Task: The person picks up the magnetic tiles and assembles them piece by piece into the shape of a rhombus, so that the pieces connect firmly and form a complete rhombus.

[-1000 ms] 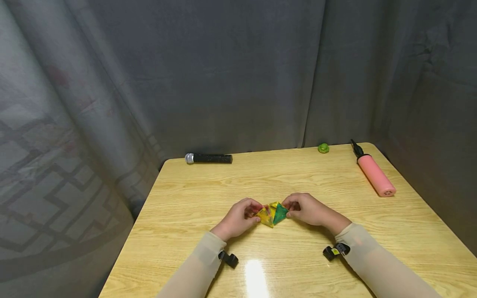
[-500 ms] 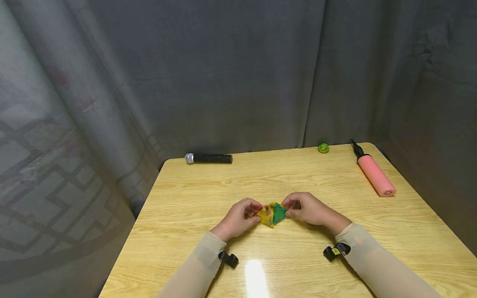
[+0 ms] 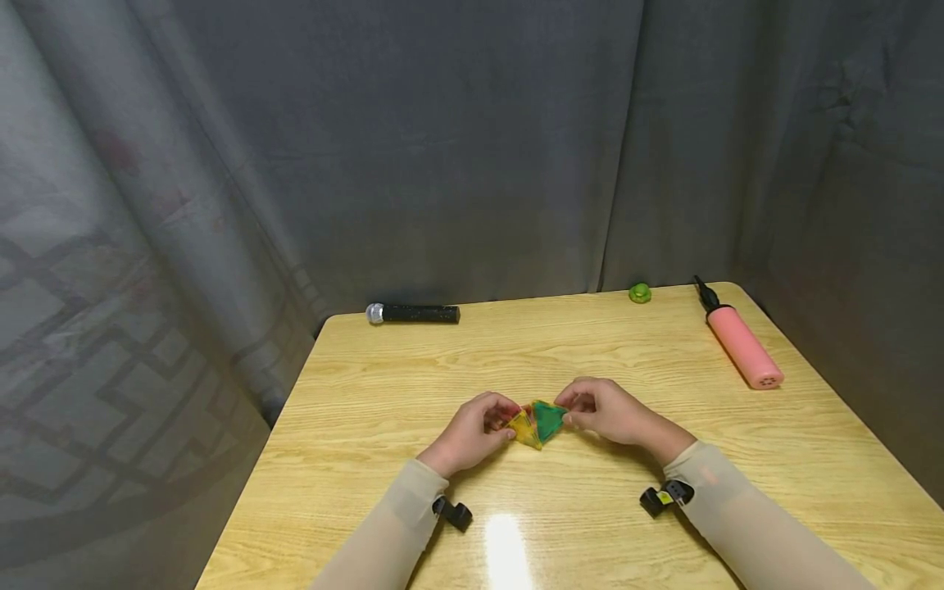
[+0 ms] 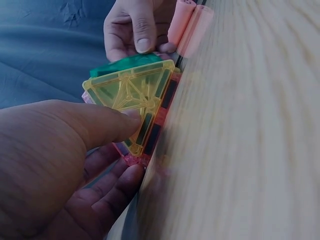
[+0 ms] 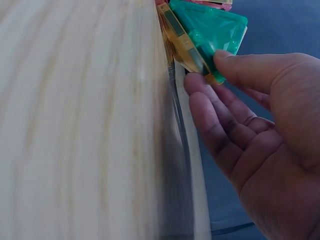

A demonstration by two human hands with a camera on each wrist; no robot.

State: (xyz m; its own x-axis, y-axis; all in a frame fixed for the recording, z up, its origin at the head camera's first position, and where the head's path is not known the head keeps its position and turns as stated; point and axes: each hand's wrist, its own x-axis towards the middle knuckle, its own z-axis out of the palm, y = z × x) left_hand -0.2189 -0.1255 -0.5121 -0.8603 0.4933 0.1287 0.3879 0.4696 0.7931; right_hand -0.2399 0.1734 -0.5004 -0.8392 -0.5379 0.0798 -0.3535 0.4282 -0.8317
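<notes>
Translucent triangular magnetic tiles lie joined between the two hands near the middle of the table. My left hand (image 3: 472, 432) grips the left side, its thumb on a yellow magnetic tile (image 4: 115, 91) and fingers by a pink magnetic tile (image 4: 162, 114) beneath. My right hand (image 3: 610, 412) pinches the corner of a green magnetic tile (image 5: 212, 27), thumb on its face. A yellow-edged tile (image 5: 181, 36) lies along the green one's lower edge in the right wrist view. In the head view the green tile leans toward the left-hand yellow one. Fingers hide the outer corners.
A black microphone (image 3: 416, 314) lies at the back left of the wooden table (image 3: 369, 377). Toward the back right are a small green object (image 3: 640, 293) and a pink hand pump (image 3: 743, 347) with a black nozzle. Grey curtains (image 3: 442, 147) surround the table.
My right hand has shifted slightly left and away from me, bringing the green tile further over the yellow behind it. The left hand has stayed in place.
</notes>
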